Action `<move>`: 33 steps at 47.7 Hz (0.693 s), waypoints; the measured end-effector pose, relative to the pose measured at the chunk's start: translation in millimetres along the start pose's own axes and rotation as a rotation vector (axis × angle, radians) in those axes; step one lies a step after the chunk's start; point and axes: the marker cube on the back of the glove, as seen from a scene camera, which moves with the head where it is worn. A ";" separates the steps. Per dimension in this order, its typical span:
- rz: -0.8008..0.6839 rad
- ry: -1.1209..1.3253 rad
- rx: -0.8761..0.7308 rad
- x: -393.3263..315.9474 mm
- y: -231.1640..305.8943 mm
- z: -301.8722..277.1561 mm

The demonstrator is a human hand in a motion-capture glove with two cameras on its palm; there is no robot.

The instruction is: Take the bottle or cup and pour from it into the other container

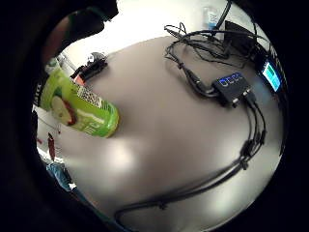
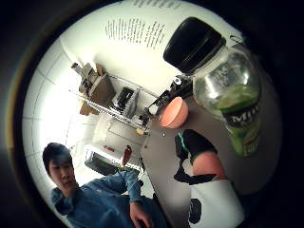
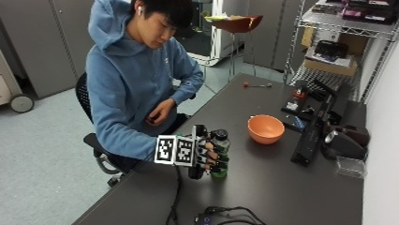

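In the outside view my gloved right hand (image 3: 204,154) is wrapped round a green bottle (image 3: 219,140) with a black cap. The bottle stands upright, its base at the dark table (image 3: 274,183); I cannot tell whether it rests there. An orange bowl (image 3: 266,129) sits on the table a short way beyond the bottle. The little finger side palm view shows the bottle's green apple label (image 1: 77,104) close to the palm. The thumb side palm view shows the bottle's clear neck and cap (image 2: 223,80), a gloved finger (image 2: 197,142) and the bowl (image 2: 174,112) behind.
A black box with cables (image 3: 215,218) lies near the table's front edge, also seen as the box (image 1: 231,89) in the little finger side palm view. Black devices (image 3: 308,140) stand right of the bowl. A wire shelf (image 3: 336,47) is behind. The person's bare hand is at their chest.
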 end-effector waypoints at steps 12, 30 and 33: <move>0.033 -0.197 0.056 -3.3 -12.1 27.6; 0.085 -0.401 0.122 -30.4 -32.1 66.7; 0.081 -0.398 0.102 -40.7 -39.7 72.4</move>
